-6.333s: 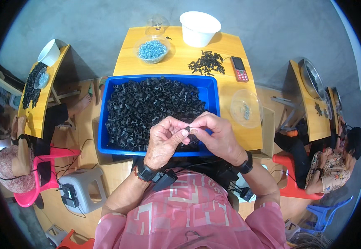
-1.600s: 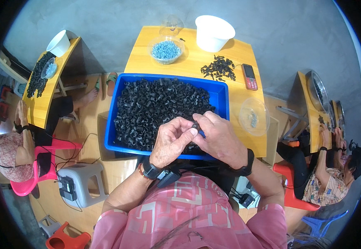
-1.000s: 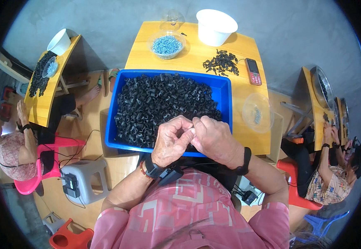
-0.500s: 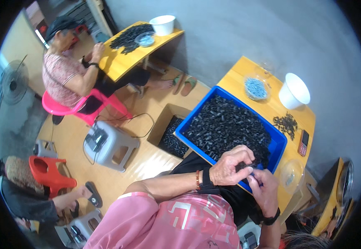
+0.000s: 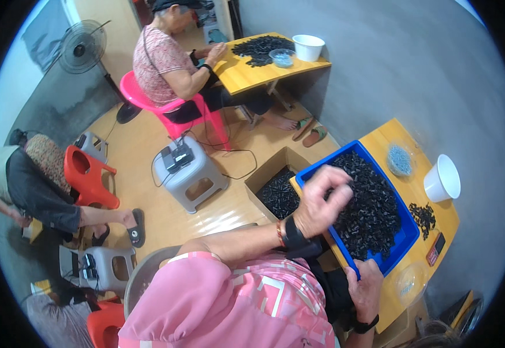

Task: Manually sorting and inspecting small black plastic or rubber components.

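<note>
A blue tray (image 5: 408,243) full of small black pieces (image 5: 368,214) stands on the yellow table in front of me. My left hand (image 5: 322,200) is raised over the tray's left side, its fingers curled in; whether a small piece sits in them I cannot make out. Down at the tray's near corner, my right hand (image 5: 365,290) is closed on the rim, thumb outside and fingers over the edge. Right of the tray lie a small heap of black pieces (image 5: 422,220) and a clear bowl of light-blue pieces (image 5: 399,160).
Beside the bowl stands a white tub (image 5: 442,178); a phone (image 5: 436,249) and a clear dish (image 5: 412,284) lie nearer. A cardboard box (image 5: 258,173) of black pieces is left of the tray. A person (image 5: 174,64) works at another table. Grey stools (image 5: 191,174) and a fan (image 5: 83,47) stand on the left.
My hands were together over the tray's near edge; now they are apart. The left has moved up and away, the right to the tray's corner. The view has turned left.
</note>
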Demonstrator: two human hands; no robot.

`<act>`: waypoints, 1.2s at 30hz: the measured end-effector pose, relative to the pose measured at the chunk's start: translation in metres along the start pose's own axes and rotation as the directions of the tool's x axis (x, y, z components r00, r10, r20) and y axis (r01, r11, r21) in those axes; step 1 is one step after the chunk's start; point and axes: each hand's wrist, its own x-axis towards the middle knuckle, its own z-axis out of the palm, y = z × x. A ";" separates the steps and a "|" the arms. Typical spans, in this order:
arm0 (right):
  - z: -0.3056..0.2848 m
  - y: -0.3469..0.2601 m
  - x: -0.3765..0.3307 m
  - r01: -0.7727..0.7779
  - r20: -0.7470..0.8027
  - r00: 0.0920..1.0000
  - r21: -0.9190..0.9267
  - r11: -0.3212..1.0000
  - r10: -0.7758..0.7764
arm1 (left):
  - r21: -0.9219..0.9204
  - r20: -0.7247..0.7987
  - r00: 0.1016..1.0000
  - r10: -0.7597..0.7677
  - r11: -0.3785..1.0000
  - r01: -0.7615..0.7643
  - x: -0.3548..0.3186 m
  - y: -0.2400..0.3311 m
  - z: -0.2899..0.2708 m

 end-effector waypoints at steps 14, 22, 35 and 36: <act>0.010 0.002 -0.003 0.034 -0.057 0.998 -0.037 0.999 -0.036 | -0.170 -0.564 0.574 -0.593 0.764 0.622 -0.024 -0.106 -0.133; 0.010 -0.002 -0.003 0.031 -0.108 0.993 -0.075 0.997 -0.039 | 0.052 -0.449 0.436 -0.780 0.465 0.884 -0.047 -0.172 -0.141; 0.011 -0.006 0.004 0.028 -0.106 0.994 -0.070 0.997 -0.035 | -0.264 -0.370 0.656 -0.658 0.752 0.605 -0.012 -0.116 -0.135; 0.010 -0.008 0.005 0.012 -0.105 0.994 -0.075 0.997 -0.020 | -0.281 -0.363 0.749 -0.554 0.831 0.479 0.000 -0.089 -0.130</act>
